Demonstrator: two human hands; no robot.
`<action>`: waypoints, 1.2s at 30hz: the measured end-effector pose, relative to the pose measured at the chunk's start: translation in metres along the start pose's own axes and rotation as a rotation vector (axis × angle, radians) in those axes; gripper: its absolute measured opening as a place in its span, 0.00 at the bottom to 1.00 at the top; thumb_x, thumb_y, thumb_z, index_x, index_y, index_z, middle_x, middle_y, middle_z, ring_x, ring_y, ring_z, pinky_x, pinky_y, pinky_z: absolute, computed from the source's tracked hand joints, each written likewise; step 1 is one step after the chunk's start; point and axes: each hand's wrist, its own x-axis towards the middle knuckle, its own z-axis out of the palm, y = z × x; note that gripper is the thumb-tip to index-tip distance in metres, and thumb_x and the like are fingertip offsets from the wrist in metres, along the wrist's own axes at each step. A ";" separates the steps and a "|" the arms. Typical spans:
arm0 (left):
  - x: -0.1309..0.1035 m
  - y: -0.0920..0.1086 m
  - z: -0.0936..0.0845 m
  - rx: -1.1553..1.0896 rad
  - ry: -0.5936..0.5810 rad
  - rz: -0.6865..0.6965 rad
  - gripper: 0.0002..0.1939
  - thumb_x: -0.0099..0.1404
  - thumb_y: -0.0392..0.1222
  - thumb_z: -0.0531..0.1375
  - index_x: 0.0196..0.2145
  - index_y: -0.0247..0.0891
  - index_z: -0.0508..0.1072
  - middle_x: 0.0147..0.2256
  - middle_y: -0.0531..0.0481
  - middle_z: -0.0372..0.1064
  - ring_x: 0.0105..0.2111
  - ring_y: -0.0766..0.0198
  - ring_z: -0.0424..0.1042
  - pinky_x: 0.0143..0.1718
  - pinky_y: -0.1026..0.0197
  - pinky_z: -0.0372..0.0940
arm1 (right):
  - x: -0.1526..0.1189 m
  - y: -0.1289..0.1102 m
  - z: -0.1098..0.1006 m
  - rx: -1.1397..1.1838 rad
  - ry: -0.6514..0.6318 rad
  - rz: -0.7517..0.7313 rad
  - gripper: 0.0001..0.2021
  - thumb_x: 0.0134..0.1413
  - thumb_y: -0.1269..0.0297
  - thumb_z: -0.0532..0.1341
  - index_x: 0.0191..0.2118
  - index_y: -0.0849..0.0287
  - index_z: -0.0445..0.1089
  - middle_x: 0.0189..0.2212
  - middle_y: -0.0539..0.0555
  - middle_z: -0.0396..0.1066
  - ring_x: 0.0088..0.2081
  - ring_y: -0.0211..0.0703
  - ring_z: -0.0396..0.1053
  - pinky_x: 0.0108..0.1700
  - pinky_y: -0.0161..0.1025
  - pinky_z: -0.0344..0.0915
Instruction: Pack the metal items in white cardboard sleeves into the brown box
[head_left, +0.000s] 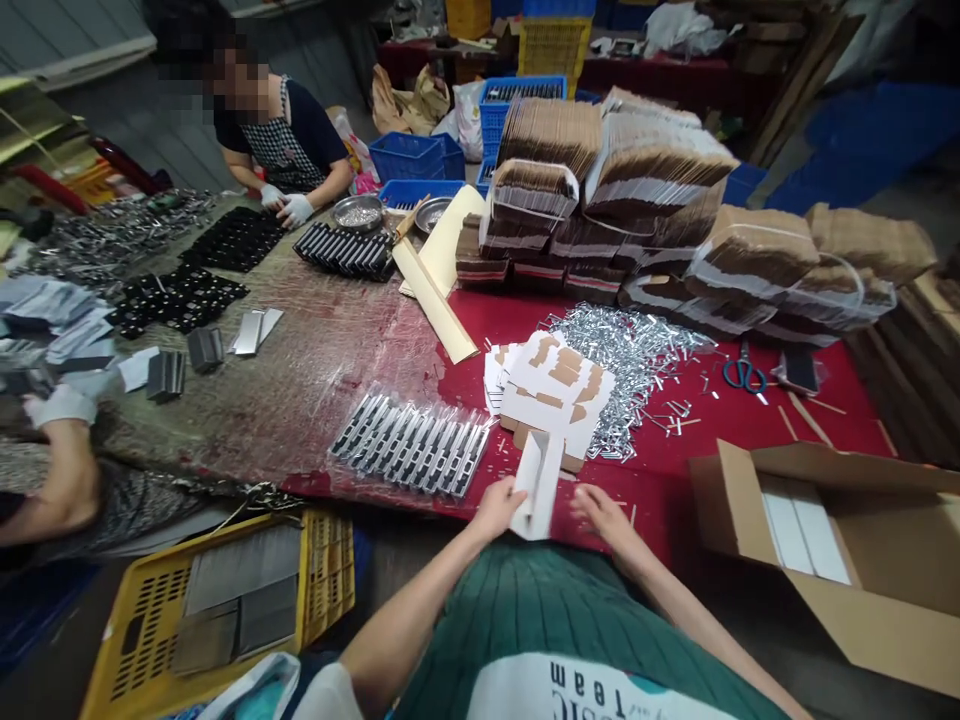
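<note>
A narrow white carton [538, 487] stands tilted at the table's front edge, and my left hand [498, 508] grips its left side. To the carton's right, my right hand [600, 515] is off it, fingers apart and slightly blurred, holding nothing. Just behind the carton lie flat white and brown carton blanks [559, 385]. A large heap of small metal parts [630, 350] spreads beside them. Left of my hands, wrapped black and silver pieces [412, 445] lie in a row.
Bundled cardboard stacks [615, 190] rise at the back. Scissors [744, 374] lie on the right. An open cardboard box [885, 610] holding white cartons is at lower right, a yellow crate [326, 570] at lower left. Two people work on the left.
</note>
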 end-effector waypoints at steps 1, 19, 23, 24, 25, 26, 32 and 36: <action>0.003 0.001 0.008 -0.056 0.011 -0.003 0.14 0.64 0.42 0.49 0.41 0.35 0.70 0.33 0.48 0.73 0.30 0.65 0.71 0.33 0.63 0.63 | 0.003 -0.004 0.010 -0.022 -0.032 -0.082 0.21 0.55 0.44 0.50 0.38 0.58 0.66 0.29 0.54 0.70 0.31 0.44 0.67 0.32 0.38 0.62; 0.013 -0.054 -0.024 1.137 0.244 0.035 0.22 0.64 0.33 0.48 0.55 0.44 0.66 0.52 0.38 0.60 0.56 0.48 0.55 0.55 0.43 0.50 | 0.092 0.076 -0.041 -0.496 0.541 0.420 0.20 0.59 0.60 0.48 0.52 0.66 0.60 0.47 0.68 0.62 0.44 0.52 0.66 0.42 0.42 0.61; 0.033 -0.047 -0.007 1.056 0.231 -0.113 0.24 0.64 0.36 0.50 0.58 0.48 0.59 0.43 0.41 0.58 0.43 0.55 0.63 0.43 0.54 0.61 | 0.139 0.089 -0.062 -0.482 0.405 0.463 0.14 0.55 0.62 0.53 0.44 0.63 0.68 0.40 0.64 0.68 0.39 0.50 0.68 0.39 0.40 0.61; 0.039 -0.045 -0.007 1.028 0.268 -0.165 0.27 0.63 0.37 0.52 0.59 0.46 0.56 0.44 0.41 0.57 0.41 0.56 0.63 0.41 0.56 0.62 | 0.145 0.089 -0.067 -0.474 0.380 0.459 0.12 0.54 0.63 0.54 0.41 0.62 0.69 0.36 0.62 0.70 0.37 0.49 0.69 0.39 0.39 0.60; 0.044 -0.044 -0.008 1.003 0.301 -0.207 0.29 0.62 0.39 0.54 0.61 0.45 0.54 0.45 0.41 0.55 0.41 0.57 0.63 0.40 0.57 0.62 | 0.147 0.089 -0.072 -0.467 0.363 0.456 0.11 0.53 0.63 0.55 0.38 0.62 0.70 0.33 0.61 0.71 0.36 0.48 0.69 0.37 0.38 0.60; 0.048 -0.043 -0.009 0.981 0.328 -0.238 0.32 0.61 0.41 0.56 0.61 0.43 0.52 0.46 0.40 0.54 0.41 0.57 0.63 0.39 0.58 0.63 | 0.145 0.087 -0.077 -0.462 0.356 0.454 0.11 0.53 0.63 0.55 0.36 0.62 0.71 0.31 0.60 0.71 0.35 0.48 0.69 0.36 0.38 0.60; 0.047 -0.055 -0.024 0.813 0.337 -0.288 0.35 0.61 0.43 0.56 0.63 0.38 0.48 0.45 0.38 0.60 0.43 0.53 0.67 0.42 0.56 0.62 | 0.069 0.063 -0.084 -0.448 0.313 0.197 0.20 0.60 0.54 0.45 0.38 0.60 0.70 0.32 0.58 0.72 0.34 0.46 0.67 0.36 0.37 0.59; 0.016 -0.072 -0.032 0.490 0.362 -0.308 0.37 0.60 0.44 0.57 0.62 0.36 0.46 0.47 0.38 0.65 0.47 0.53 0.68 0.46 0.56 0.62 | 0.022 0.043 -0.036 -0.458 -0.053 -0.178 0.18 0.59 0.52 0.47 0.35 0.56 0.70 0.31 0.55 0.71 0.33 0.44 0.66 0.36 0.37 0.59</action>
